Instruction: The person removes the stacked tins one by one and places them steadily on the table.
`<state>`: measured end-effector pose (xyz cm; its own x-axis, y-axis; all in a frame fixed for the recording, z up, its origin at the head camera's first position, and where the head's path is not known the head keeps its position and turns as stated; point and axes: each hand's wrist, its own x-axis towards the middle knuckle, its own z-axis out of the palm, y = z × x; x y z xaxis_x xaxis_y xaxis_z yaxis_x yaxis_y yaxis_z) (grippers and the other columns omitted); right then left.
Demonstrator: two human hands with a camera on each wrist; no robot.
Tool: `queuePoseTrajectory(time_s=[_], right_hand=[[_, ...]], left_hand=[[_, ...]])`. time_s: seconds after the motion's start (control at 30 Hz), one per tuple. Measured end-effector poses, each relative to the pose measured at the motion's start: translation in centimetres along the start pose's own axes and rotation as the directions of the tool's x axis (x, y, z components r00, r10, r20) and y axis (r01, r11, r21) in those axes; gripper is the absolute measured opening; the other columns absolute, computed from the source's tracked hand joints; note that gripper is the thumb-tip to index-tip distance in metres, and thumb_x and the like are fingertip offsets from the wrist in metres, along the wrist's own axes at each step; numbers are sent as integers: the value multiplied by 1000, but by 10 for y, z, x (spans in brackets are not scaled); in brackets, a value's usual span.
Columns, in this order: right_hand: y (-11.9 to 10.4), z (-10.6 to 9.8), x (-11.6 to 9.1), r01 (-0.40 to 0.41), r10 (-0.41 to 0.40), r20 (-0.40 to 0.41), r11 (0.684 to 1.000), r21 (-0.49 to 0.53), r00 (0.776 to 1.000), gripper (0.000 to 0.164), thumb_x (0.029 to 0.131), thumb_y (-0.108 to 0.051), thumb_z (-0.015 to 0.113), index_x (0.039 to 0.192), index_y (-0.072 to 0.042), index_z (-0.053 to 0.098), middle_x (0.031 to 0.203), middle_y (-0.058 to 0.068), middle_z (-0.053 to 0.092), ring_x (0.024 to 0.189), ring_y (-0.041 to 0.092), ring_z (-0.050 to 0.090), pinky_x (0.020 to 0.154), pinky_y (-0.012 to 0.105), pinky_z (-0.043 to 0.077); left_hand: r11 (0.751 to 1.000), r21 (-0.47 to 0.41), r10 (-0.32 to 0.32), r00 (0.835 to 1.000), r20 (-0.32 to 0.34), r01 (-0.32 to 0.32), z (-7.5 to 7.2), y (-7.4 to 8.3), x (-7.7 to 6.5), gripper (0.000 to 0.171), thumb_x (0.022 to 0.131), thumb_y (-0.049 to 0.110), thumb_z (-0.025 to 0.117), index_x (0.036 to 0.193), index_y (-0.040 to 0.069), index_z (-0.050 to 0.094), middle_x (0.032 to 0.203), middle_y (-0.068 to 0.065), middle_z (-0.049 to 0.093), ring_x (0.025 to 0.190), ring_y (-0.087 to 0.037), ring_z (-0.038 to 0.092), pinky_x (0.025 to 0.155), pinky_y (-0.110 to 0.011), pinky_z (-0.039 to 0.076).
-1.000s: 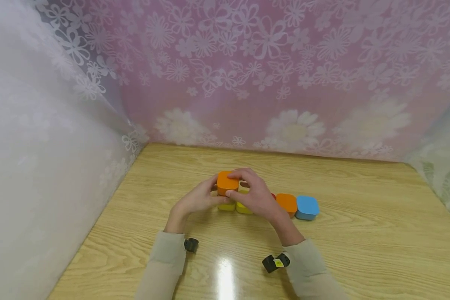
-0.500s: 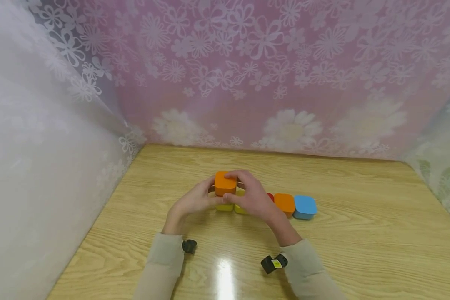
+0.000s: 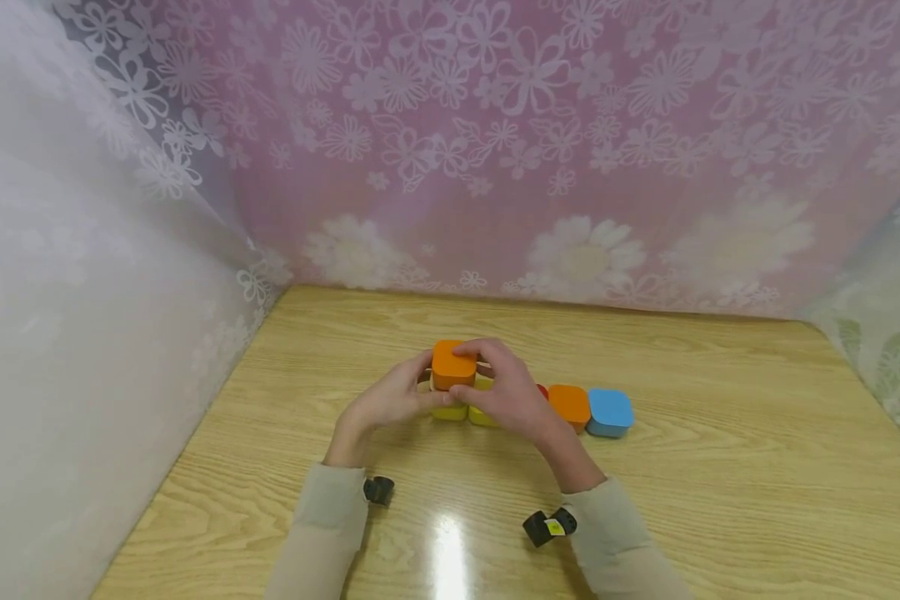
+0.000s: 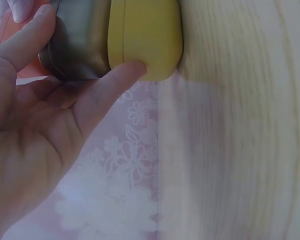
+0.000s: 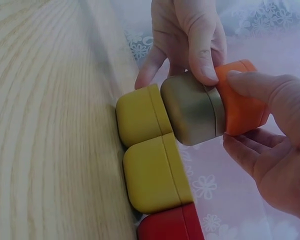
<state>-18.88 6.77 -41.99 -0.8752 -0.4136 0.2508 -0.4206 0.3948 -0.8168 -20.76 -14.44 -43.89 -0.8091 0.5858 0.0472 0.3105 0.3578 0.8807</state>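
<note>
Three small lidded tins with rounded corners stand stacked. An orange tin (image 3: 453, 364) is on top, a metallic gold-grey tin (image 5: 190, 112) in the middle and a yellow tin (image 4: 147, 37) at the bottom on the table. My right hand (image 3: 513, 392) pinches the orange tin between thumb and fingers, as the right wrist view shows. My left hand (image 3: 390, 396) grips the metallic tin from the left, its thumb by the seam under the orange one. One left finger touches the yellow tin. From the head, the hands mostly hide the metallic tin.
A row of tins runs right from the stack: another yellow tin (image 5: 152, 175), a red tin (image 5: 167, 227), a second orange tin (image 3: 570, 406) and a blue tin (image 3: 611, 412). The wooden table (image 3: 720, 467) meets a pink flowered curtain (image 3: 495, 208) behind.
The head view has shifted slightly. Both hands keep the same hold at the stack, and the tins stay where they were.
</note>
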Motion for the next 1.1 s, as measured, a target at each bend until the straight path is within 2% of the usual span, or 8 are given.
queuePoseTrajectory(time_s=[0.23,0.6,0.77,0.9,1.1], right_hand=[[1,-1,-1,1,-1,-5,1000,6,1000,45,88,-11,76,129,-9,57,132,7,53,125,26,53,103,46,47],[2,-6,-5,-15,15,-4,1000,-12,1000,47,88,-11,77,130,-8,57,134,9,52,125,29,53,102,50,47],[2,-10,-10,-25,25,-13,1000,-10,1000,48,87,-10,77,130,-8,56,134,10,53,124,29,54,102,49,48],[3,-13,-14,-22,22,-17,1000,-16,1000,50,87,-10,77,131,-7,55,135,11,52,123,30,55,101,49,48],[2,-21,-21,-33,32,-22,999,-27,999,50,88,-8,76,132,-5,53,136,14,51,123,33,54,99,52,49]], left_hand=[[1000,-12,-8,1000,-3,8,0,0,1,56,94,36,69,143,21,45,138,4,54,131,-20,49,107,-48,41],[998,-29,-54,999,-7,54,-1,-2,2,62,95,23,70,148,14,40,149,-5,44,137,-32,42,111,-53,37],[996,-20,-85,996,-8,84,-1,-1,2,62,95,25,70,147,12,40,151,-8,41,138,-37,39,112,-54,35],[996,-44,-82,997,-3,82,-1,-2,1,59,95,24,69,146,10,41,147,-10,44,137,-37,42,109,-54,38],[993,-107,-47,999,19,48,-1,-2,2,54,96,18,68,142,8,42,136,-11,51,133,-31,47,103,-48,46]])
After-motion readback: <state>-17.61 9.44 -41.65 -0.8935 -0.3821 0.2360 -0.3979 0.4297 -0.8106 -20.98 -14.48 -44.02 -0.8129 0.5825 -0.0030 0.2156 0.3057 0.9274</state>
